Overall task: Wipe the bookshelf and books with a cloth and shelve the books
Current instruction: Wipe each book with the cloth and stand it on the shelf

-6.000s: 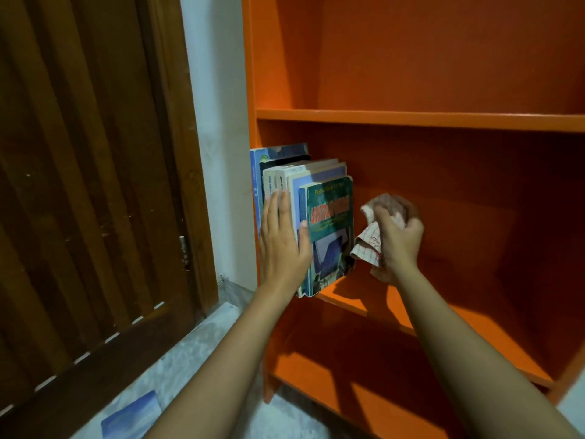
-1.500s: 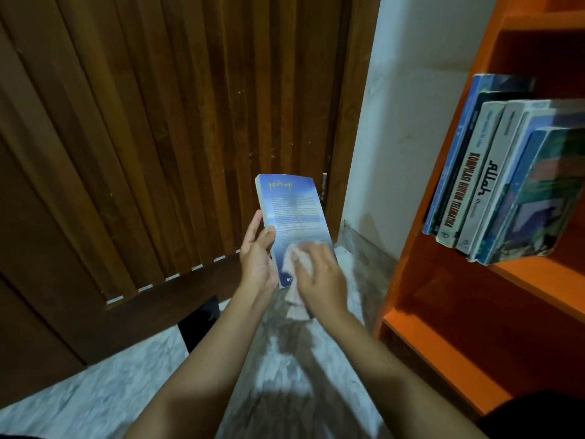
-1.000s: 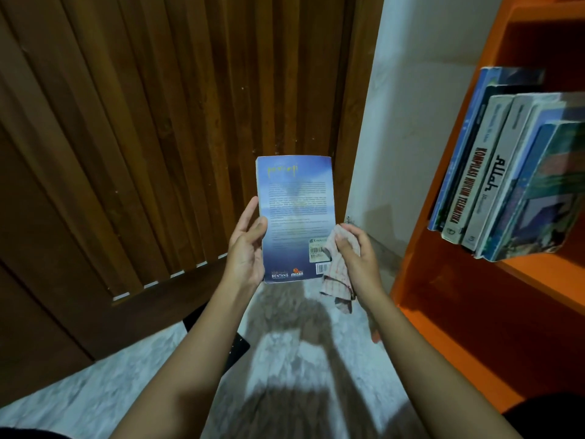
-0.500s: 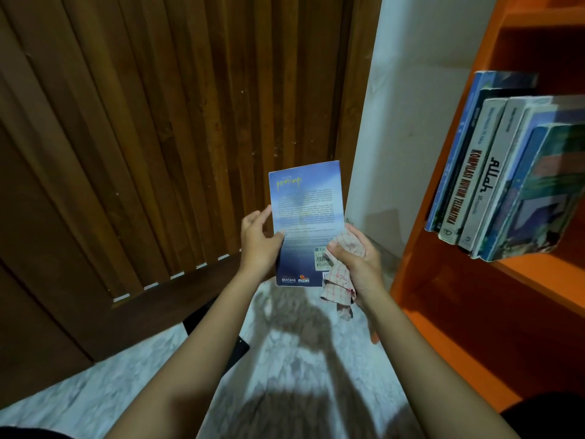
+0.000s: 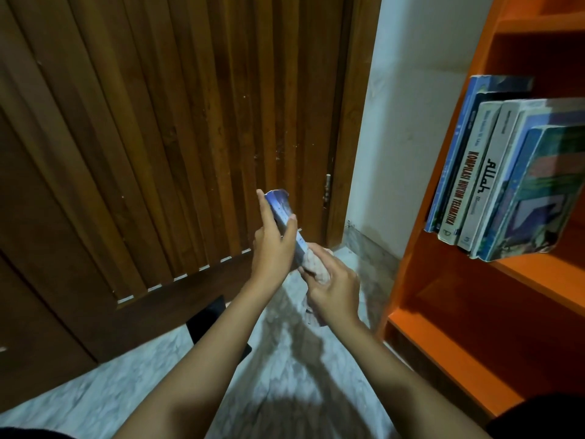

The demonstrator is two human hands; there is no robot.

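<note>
At the foot of the orange bookshelf, I am working through the wiping step on a single blue paperback book, which is being held in the air in front of the wooden door, well apart from the shelf and turned nearly edge-on to the head camera. My left hand is gripping it, thumb on the near cover and the fingers wrapped round behind, one of them reaching up toward the top corner. My right hand is closed around the bunched cloth and is pressing it against the book's lower end, a loose tail of fabric hanging below the wrist. A row of shelved books is leaning to one side on the middle board, with open space beside it. A dark flat object is lying on the marble floor. By my reckoning, the next move calls for running the cloth along the edge and both covers, then swinging right and slotting this book upright against the leaning row.
</note>
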